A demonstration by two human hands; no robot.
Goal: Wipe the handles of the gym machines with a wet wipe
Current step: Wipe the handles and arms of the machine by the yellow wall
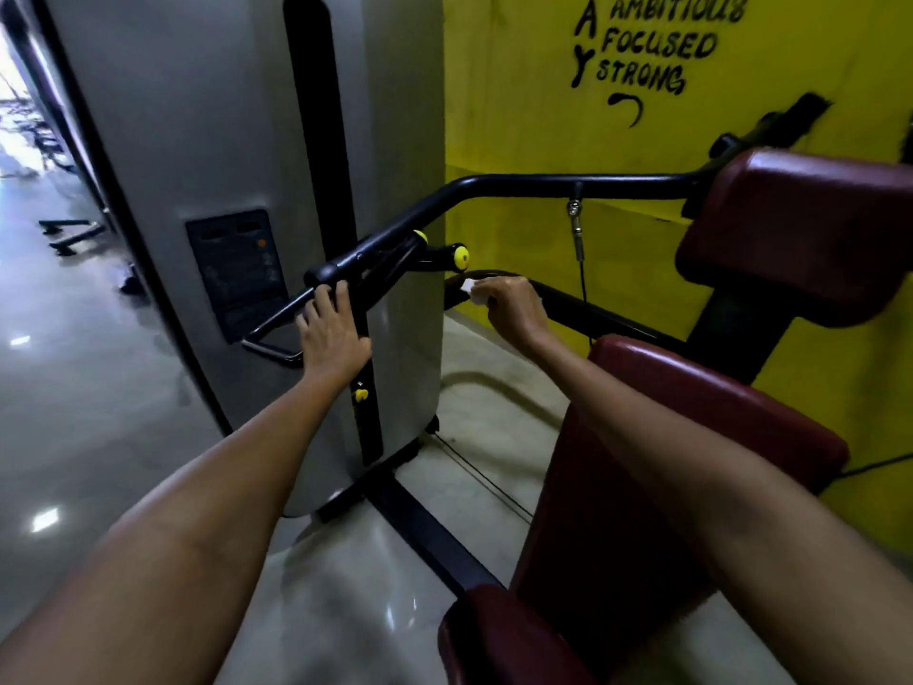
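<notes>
The landmark is the grey weight-stack housing (237,155). Across its lower front runs the near handle (363,257), a black bar whose long axis rises from lower left to upper right and ends in a yellow cap.

The left hand (332,338) reaches up to the lower end of that handle; its fingers lie over the bar, seemingly steadying it, though how far they curl round it cannot be told.

Just right of the housing's edge, the second yellow-capped handle (447,259) juts out. Just below and right of it, the right hand (511,311) pinches the white wet wipe (469,289), wrist bent, forearm stretched over the maroon seat (691,437). The wipe hangs clear of both handles, nearer the second one, so the right hand probably needs to go up and left.
</notes>
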